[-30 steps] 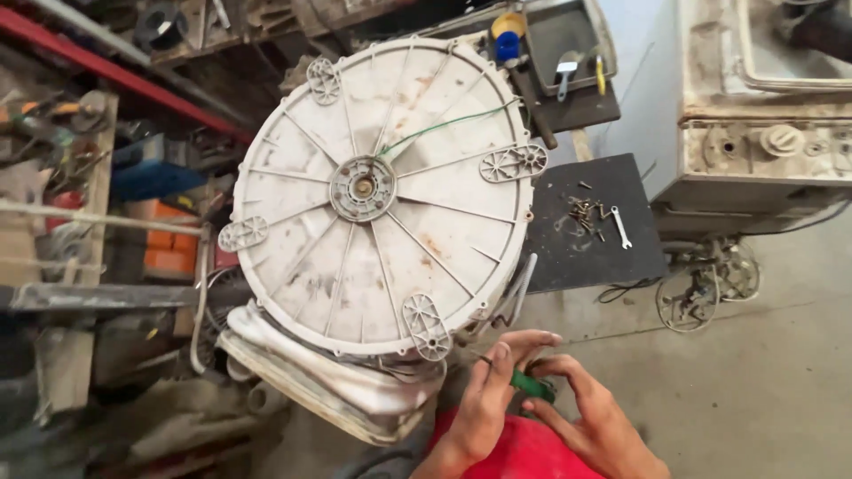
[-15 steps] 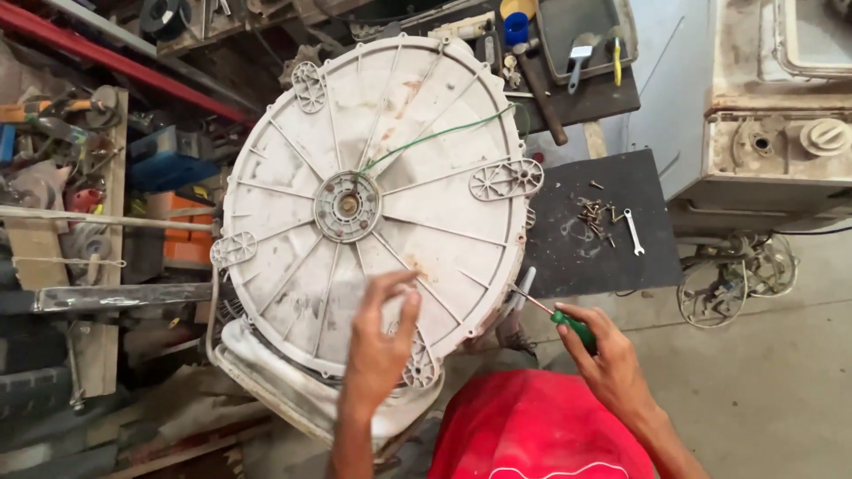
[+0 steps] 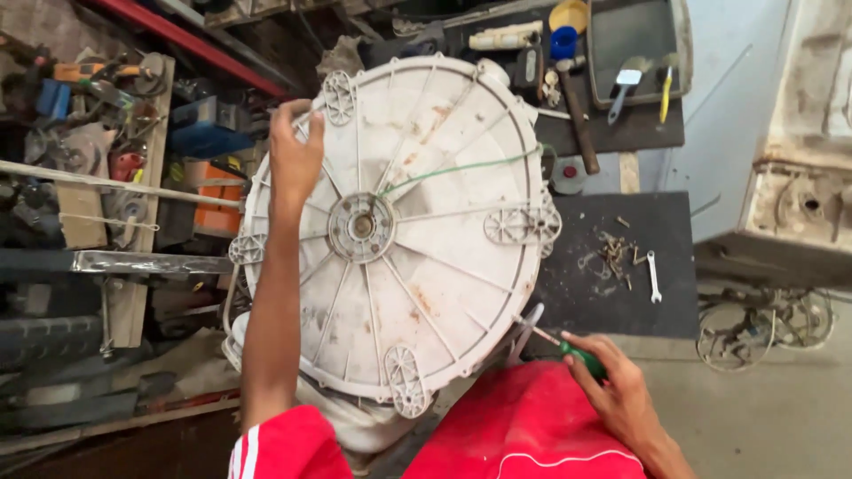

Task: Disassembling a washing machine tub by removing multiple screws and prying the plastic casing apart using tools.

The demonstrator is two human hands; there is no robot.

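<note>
Left hand (image 3: 295, 160) gripping the upper left rim of the round white washer tub (image 3: 390, 231) standing tilted at centre, right hand (image 3: 612, 390) clenched on a green-handled screwdriver (image 3: 559, 344) touching the tub's lower right edge, spanner (image 3: 653, 275) and loose screws (image 3: 614, 257) on the dark table (image 3: 621, 302) beyond.

The big white drum (image 3: 390, 231) blocks the middle. On its left, cluttered shelves (image 3: 98, 177) stand close, leaving little room. On the right, the dark board (image 3: 612, 302) has loose screws (image 3: 614, 257) and a wrench (image 3: 654, 276); the floor (image 3: 754, 417) beyond lies open.
</note>
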